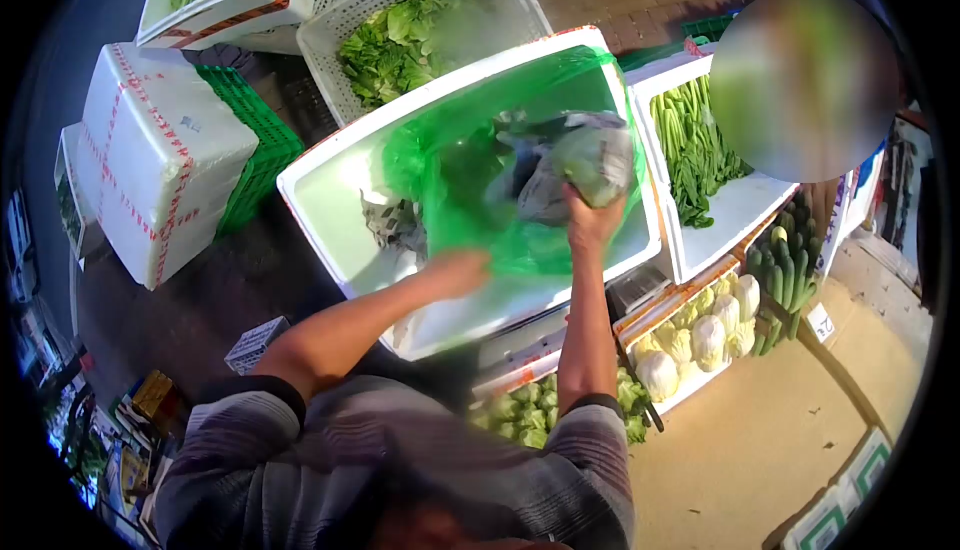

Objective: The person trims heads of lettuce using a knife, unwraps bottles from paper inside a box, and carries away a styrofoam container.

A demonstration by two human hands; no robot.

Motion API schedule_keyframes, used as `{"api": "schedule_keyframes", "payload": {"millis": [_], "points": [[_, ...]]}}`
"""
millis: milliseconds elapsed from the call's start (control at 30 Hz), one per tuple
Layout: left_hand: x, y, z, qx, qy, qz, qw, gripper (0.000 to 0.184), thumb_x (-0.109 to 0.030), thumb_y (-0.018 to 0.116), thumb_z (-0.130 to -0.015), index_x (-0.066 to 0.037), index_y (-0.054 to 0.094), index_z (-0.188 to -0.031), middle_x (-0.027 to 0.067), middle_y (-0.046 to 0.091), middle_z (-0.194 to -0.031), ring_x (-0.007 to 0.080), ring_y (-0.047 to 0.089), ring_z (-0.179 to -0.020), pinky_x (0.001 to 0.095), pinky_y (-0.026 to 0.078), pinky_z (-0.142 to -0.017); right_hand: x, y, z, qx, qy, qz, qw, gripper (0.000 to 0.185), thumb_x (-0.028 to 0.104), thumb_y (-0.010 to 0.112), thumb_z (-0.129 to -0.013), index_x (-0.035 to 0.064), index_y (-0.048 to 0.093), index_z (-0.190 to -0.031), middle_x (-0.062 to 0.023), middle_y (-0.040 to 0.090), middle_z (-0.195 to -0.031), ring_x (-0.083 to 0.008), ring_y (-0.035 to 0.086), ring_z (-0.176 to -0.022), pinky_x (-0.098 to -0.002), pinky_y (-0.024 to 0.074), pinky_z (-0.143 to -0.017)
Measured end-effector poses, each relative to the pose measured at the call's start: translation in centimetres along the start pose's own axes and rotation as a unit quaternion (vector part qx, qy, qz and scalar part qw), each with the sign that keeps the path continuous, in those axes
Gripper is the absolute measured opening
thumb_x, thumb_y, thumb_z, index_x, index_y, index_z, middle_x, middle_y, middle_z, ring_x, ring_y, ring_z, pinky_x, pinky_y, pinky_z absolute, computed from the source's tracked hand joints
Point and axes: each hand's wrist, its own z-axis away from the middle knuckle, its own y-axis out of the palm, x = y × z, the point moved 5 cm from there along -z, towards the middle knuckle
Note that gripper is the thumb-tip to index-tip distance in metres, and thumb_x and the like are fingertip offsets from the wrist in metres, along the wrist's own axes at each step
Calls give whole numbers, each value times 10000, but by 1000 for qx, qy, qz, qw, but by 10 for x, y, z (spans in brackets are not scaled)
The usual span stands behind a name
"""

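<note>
A round, pale green vegetable like a cabbage (590, 168), partly wrapped in greyish paper, is in my right hand (594, 220), whose fingers close on its near side. It is held over a large white foam box (325, 215). Inside that box lies a green plastic bag (470, 200), spread wide, with dark and grey wrapped shapes in it that are too blurred to name. My left hand (460, 272) is at the bag's near edge by the box's front rim; motion smears its fingers. Crumpled printed paper (392, 220) sits in the box's left part.
Leafy greens fill a white crate (315, 45) behind. A foam box of long greens (685, 140) adjoins on the right, near cucumbers (785, 265) and napa cabbages (708, 340). White foam boxes (165, 160) and a green crate (255, 140) stand left. Green vegetables (525, 412) lie near my body.
</note>
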Motion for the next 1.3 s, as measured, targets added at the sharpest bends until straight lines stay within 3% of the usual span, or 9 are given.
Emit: {"api": "schedule_keyframes", "payload": {"millis": [167,400,533,600,733,933,1100,1200,1300], "points": [[-4,-8,7,3,-4,-2,1000,254,-264,605,-851,-23,636,-923,230,643,-837,426,618,-809,519,477,-718,87,-58,20,-100,1,-150,984,548,22,810,-666,-38,597,-1167,-98,637,-1101,-224,609,-987,-325,465,-920],[-9,-33,-18,-64,20,79,995,286,-260,619,-837,12,647,-920,248,651,-866,420,619,-801,484,481,-704,153,-142,69,-184,-49,-219,957,815,167,818,-724,-10,383,-1390,-126,511,-1291,-277,524,-1162,-409,437,-1017],[-18,-49,-67,-92,47,129,986,344,-268,640,-843,42,650,-990,259,664,-926,391,634,-832,455,488,-736,177,-187,111,-179,-107,24,978,738,344,724,-847,35,368,-1416,-119,467,-1358,-282,486,-1221,-426,431,-1033],[-49,-80,-92,-63,8,118,991,374,-260,645,-854,63,650,-1042,266,667,-998,372,642,-888,450,490,-787,186,-190,125,-176,-42,-195,964,703,358,684,-882,45,362,-1421,-118,450,-1372,-266,478,-1224,-438,437,-1029],[-148,-130,-125,-156,205,44,965,312,-279,622,-855,22,661,-927,273,648,-928,415,625,-866,473,498,-783,207,-192,151,-235,-8,-197,952,753,404,791,-785,-19,442,-1301,-85,574,-1140,-188,588,-991,-337,514,-840],[-235,-112,-97,1,330,-75,941,373,-336,573,-857,16,623,-970,262,632,-884,407,613,-792,492,488,-734,229,-177,170,-205,-44,-157,965,650,408,781,-794,-22,534,-1214,-72,620,-1063,-173,601,-929,-308,504,-804],[-123,-40,-95,151,226,-220,937,400,-239,584,-874,-63,581,-1233,245,588,-1189,402,583,-1083,491,470,-898,202,-168,193,-156,90,-121,976,736,385,807,-781,-5,449,-1292,-75,589,-1129,-177,583,-974,-313,504,-827],[-128,-88,-34,-40,112,-136,984,498,-224,620,-856,-67,537,-1322,237,451,-1395,394,490,-1238,462,427,-1017,179,-150,197,-142,70,-94,983,631,283,763,-830,3,458,-1307,-79,600,-1114,-159,582,-955,-293,503,-799],[-95,-109,8,-246,219,-74,941,533,-163,634,-835,-58,528,-1347,255,383,-1471,408,477,-1258,465,418,-1039,169,-125,204,-124,96,-127,979,659,151,736,-806,34,414,-1368,-79,598,-1138,-177,591,-972,-304,512,-816]]}}
